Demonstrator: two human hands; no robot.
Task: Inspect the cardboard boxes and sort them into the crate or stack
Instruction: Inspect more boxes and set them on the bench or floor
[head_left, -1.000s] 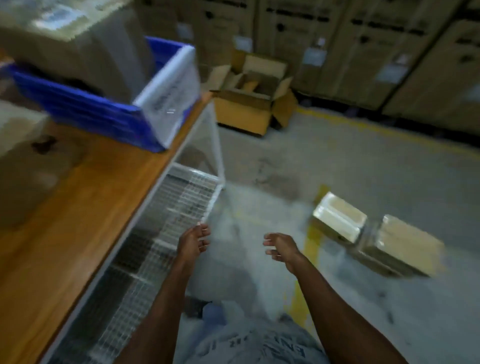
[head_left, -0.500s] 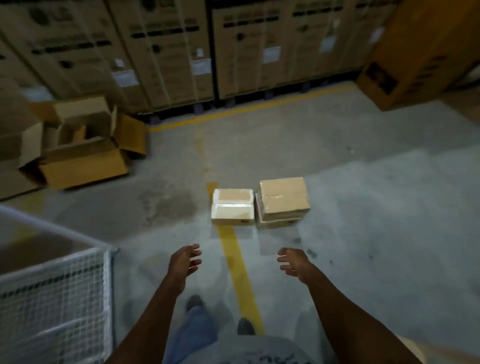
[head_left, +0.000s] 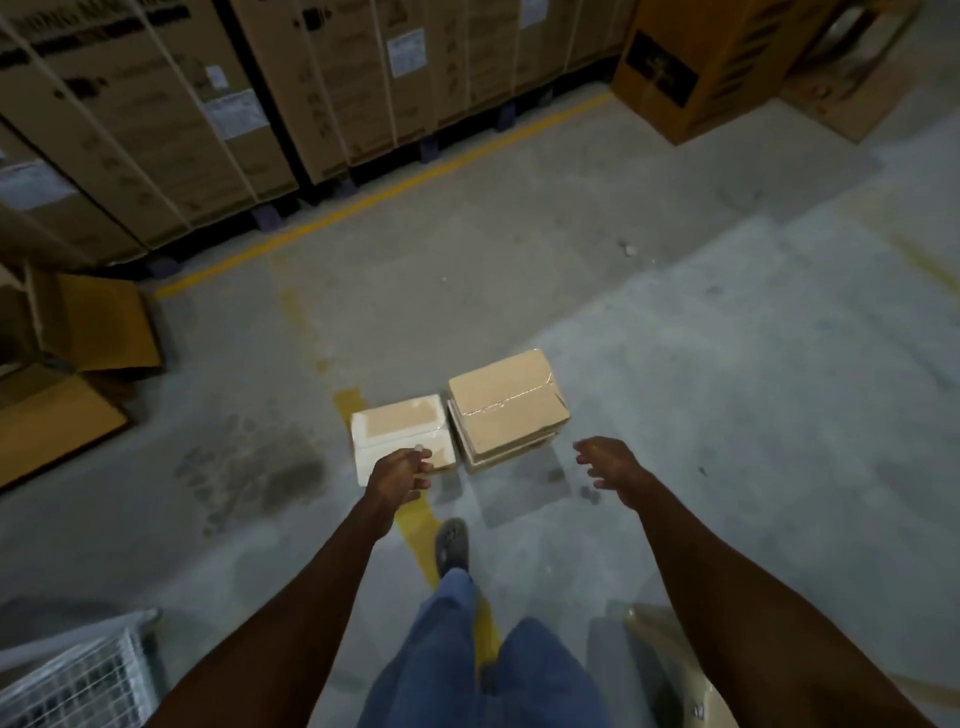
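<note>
No text legible: white labels and dark print on tall cartons at 11 o'clock too blurred.

I see both bare arms stretched forward, left hand loosely curled, right hand spread, both holding nothing.

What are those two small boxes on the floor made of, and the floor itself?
The brown box looks like plain matte cardboard: tan faces, a glossy strip of clear tape along its top seam. The paler box seems to be cardboard too, perhaps white-faced or wrapped in film, given its whitish sheen. The floor appears to be bare grey concrete, dull and stained, with painted yellow lines.
</note>
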